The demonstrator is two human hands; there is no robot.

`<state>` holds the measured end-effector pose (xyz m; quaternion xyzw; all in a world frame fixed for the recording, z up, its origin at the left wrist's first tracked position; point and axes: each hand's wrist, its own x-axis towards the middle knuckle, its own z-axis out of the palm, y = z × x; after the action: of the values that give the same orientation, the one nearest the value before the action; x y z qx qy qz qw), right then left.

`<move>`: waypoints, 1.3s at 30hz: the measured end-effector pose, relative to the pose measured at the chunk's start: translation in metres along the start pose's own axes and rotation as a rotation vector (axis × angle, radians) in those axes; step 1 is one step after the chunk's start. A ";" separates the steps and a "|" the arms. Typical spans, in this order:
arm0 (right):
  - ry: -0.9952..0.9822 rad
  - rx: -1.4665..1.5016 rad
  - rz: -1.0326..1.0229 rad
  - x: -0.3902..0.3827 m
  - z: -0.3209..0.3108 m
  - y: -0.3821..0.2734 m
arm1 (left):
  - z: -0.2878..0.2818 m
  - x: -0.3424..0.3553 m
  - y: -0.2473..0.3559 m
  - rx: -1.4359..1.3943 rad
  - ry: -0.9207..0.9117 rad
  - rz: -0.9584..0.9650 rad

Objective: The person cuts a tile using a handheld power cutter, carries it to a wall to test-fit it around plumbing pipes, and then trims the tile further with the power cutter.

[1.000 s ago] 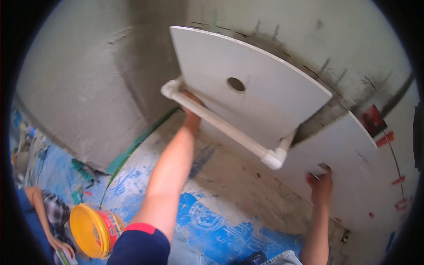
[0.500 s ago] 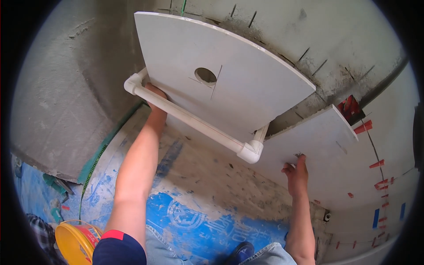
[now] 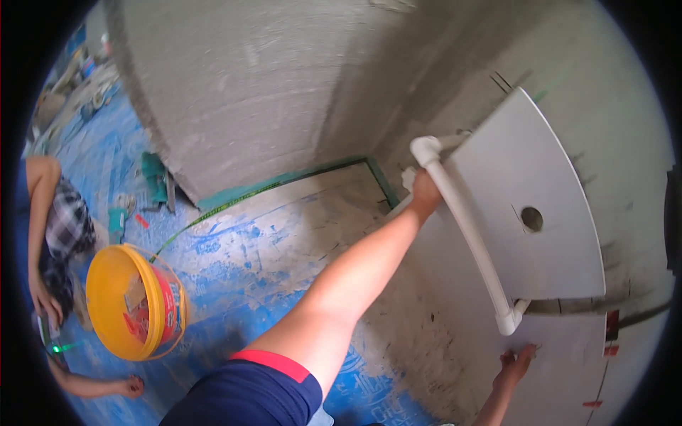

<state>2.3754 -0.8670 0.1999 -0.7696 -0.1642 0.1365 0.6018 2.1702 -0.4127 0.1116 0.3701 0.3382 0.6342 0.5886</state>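
Note:
A large white tile (image 3: 540,156) with a round hole and pencil marks stands against the wall at right, its outer edge curved. In front of it runs a white plastic pipe (image 3: 469,227) with an elbow at each end. My left hand (image 3: 426,192) reaches to the tile's left edge, just behind the pipe's upper elbow; its fingers are mostly hidden. My right hand (image 3: 513,366) is at the face of a lower white tile (image 3: 561,341), below the other elbow. Its thumb and fingers are pinched at a small spot there; anything between them is too small to make out.
A yellow bucket (image 3: 121,305) holding some scraps stands at left on the blue-sheeted floor (image 3: 213,305). Beside it crouches a person (image 3: 53,234), near a device with a green light (image 3: 58,348). A tape measure (image 3: 185,227) lies along the bare grey wall (image 3: 249,92). Red tile wedges (image 3: 611,350) sit at far right.
My view has swung left, so the tiles and pipe now lie at right and the bucket and person show fully. Both hands stay at about the same spots on the tiles.

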 end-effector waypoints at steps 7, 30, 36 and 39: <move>0.060 -0.041 -0.006 -0.009 0.005 -0.014 | -0.069 0.018 0.049 -0.169 -0.066 -0.147; 0.116 0.019 -0.030 -0.022 -0.001 -0.016 | -0.048 -0.021 0.144 0.169 -0.676 0.114; 0.127 0.025 -0.050 -0.031 0.007 -0.016 | -0.048 -0.016 0.139 0.222 -0.740 0.072; 0.144 0.014 -0.058 -0.036 0.012 -0.022 | -0.045 -0.016 0.143 0.169 -0.751 0.157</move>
<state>2.3363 -0.8666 0.2193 -0.7680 -0.1415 0.0645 0.6213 2.0606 -0.4397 0.2122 0.6484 0.1209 0.4676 0.5885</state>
